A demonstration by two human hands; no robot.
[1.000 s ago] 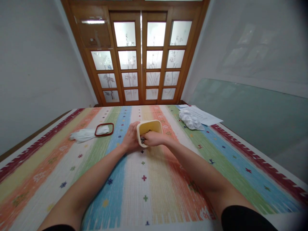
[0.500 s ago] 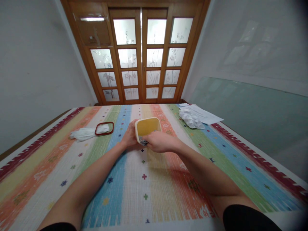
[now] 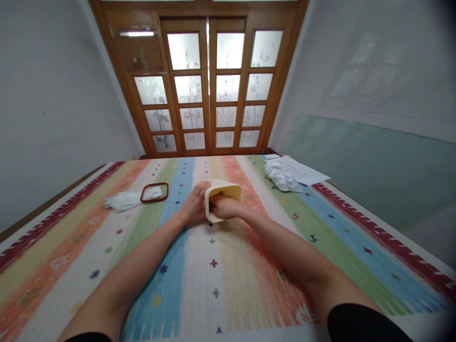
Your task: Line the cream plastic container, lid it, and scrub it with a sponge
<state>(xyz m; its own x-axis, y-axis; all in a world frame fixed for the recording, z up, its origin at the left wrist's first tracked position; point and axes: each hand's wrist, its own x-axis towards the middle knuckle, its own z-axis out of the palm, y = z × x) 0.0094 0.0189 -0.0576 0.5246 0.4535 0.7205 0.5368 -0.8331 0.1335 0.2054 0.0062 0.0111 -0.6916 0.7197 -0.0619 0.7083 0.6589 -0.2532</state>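
Note:
A pale yellow tub (image 3: 237,190) with rounded corners lies tipped on the table, its mouth facing me. My left hand (image 3: 195,202) is closed around the tub's left side. Deep in the mouth is my right hand (image 3: 225,207), fingers curled and mostly hidden by the tub wall. The grey patterned cloth seen in that hand a moment earlier is now out of sight inside the tub. Left of the hands lies a dark red rounded frame, perhaps the tub's lid rim (image 3: 142,194), beside a white cloth or thin bag (image 3: 123,201).
A striped, colourful tablecloth (image 3: 213,280) covers the table. Crumpled white paper or plastic (image 3: 283,176) sits at the far right, against printed sheets (image 3: 308,171). A pale green glass panel (image 3: 374,161) borders the right side. Wooden doors with glass panes (image 3: 210,95) stand beyond the far edge.
The tub has tilted further toward me, turning its mouth my way. My right hand has pushed deeper inside, taking the patterned cloth out of view. The left hand keeps its hold.

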